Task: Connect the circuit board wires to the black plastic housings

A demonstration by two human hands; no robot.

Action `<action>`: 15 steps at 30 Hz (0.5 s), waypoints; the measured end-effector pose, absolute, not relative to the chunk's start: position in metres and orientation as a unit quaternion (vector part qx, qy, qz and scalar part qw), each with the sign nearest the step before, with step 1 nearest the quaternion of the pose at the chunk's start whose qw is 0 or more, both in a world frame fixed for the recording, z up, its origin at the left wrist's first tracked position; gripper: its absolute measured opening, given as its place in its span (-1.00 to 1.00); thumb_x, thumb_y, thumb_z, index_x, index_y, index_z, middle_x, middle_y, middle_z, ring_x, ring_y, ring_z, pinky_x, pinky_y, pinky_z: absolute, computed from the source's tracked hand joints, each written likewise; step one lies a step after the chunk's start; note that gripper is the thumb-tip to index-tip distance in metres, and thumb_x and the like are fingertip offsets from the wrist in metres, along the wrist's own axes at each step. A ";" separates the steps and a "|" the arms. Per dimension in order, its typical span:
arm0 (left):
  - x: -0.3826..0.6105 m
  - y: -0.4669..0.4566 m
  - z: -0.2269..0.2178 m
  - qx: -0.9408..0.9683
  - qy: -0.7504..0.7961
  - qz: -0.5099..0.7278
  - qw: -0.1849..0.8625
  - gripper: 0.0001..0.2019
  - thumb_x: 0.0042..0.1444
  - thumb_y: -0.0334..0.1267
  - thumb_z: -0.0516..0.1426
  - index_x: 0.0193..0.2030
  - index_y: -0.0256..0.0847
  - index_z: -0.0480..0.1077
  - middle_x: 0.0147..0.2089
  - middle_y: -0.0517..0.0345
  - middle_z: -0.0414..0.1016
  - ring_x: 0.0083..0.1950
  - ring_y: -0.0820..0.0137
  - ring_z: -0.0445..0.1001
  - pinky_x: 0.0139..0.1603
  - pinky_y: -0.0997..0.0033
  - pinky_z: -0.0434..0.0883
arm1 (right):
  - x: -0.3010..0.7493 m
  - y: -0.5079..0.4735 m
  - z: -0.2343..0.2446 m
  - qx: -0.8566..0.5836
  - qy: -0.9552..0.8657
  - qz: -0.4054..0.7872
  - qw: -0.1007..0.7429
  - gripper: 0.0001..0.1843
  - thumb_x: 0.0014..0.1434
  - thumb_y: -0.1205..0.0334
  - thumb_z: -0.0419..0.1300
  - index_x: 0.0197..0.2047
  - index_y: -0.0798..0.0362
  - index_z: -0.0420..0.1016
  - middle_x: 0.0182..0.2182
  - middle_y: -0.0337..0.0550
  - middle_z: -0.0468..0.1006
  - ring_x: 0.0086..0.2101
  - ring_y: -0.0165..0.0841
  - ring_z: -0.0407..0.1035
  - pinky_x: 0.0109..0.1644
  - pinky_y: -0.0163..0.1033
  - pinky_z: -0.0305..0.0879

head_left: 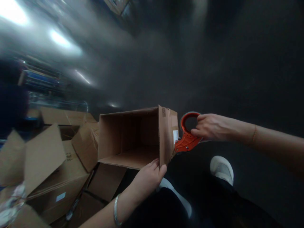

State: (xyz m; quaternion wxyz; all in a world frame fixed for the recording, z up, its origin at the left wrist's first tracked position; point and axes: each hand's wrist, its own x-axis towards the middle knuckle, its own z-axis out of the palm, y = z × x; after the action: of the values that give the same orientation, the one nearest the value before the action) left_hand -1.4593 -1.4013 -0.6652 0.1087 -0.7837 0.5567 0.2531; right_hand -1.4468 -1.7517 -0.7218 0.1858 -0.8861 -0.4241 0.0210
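Note:
In the head view a cardboard box (166, 136) lies with its open mouth facing me, and its inside looks bare. My left hand (149, 177) grips the box's lower right edge, thumb outside and fingers inside the rim. To the right, my right hand (210, 127) is closed on an orange tape dispenser (186, 142). The dispenser's front end meets the right side of the box, close to a white label (175, 136). What my right palm covers of the dispenser is hidden.
At the left stand several opened cardboard boxes (57, 177) with raised flaps. Blurred racks (42, 79) are behind them. My shoes (222, 169) are on the dark floor below. Part of another carton (117, 6) shows at the top edge.

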 end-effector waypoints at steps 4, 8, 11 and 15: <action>-1.462 -1.370 -0.666 -0.806 0.531 0.247 0.087 -0.80 0.16 -0.50 0.04 -0.08 -0.27 0.32 -0.23 -0.04 0.50 -0.12 0.24 0.52 -0.03 0.23 0.51 | -1.425 -1.791 -0.721 -0.919 -0.369 -0.002 0.140 -0.83 0.28 0.13 0.02 -0.27 0.02 0.33 -0.51 -0.25 0.50 -0.47 -0.34 0.36 -0.11 -0.14 0.12; -1.462 -1.365 -0.663 -0.857 0.481 0.182 0.030 -0.60 0.23 -0.23 0.07 0.18 -0.25 0.17 -0.14 -0.03 0.52 -0.10 0.25 0.52 -0.04 0.29 0.49 | -1.422 -1.797 -0.720 -0.930 -0.349 -0.004 0.113 -0.74 0.32 0.09 -0.05 -0.29 0.03 0.34 -0.52 -0.25 0.49 -0.49 -0.35 0.34 -0.11 -0.13 0.12; -1.466 -1.384 -0.659 -0.926 0.334 0.176 -0.003 -0.17 0.22 0.01 0.05 0.38 -0.40 -0.34 -0.29 0.06 0.54 -0.33 0.33 0.54 -0.32 0.41 0.48 | -1.425 -1.791 -0.721 -0.933 -0.344 -0.003 0.106 -0.72 0.33 0.09 -0.08 -0.30 0.03 0.34 -0.51 -0.24 0.49 -0.49 -0.35 0.34 -0.11 -0.12 0.13; -1.468 -1.415 -0.662 -0.952 0.241 0.166 0.088 -0.35 0.30 -0.04 -0.08 0.38 -0.40 -0.19 -0.45 0.10 0.51 -0.53 0.33 0.48 -0.54 0.43 0.35 | -1.422 -1.793 -0.721 -0.936 -0.337 -0.009 0.103 -0.73 0.32 0.10 -0.08 -0.30 0.02 0.34 -0.51 -0.23 0.49 -0.46 -0.33 0.36 -0.13 -0.13 0.14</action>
State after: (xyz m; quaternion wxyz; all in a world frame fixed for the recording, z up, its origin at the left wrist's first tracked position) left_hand -1.4680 -1.4148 -0.6620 0.0881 -0.9522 0.2407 0.1664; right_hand -1.4222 -1.7928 -0.7212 0.1028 -0.9357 -0.3373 -0.0088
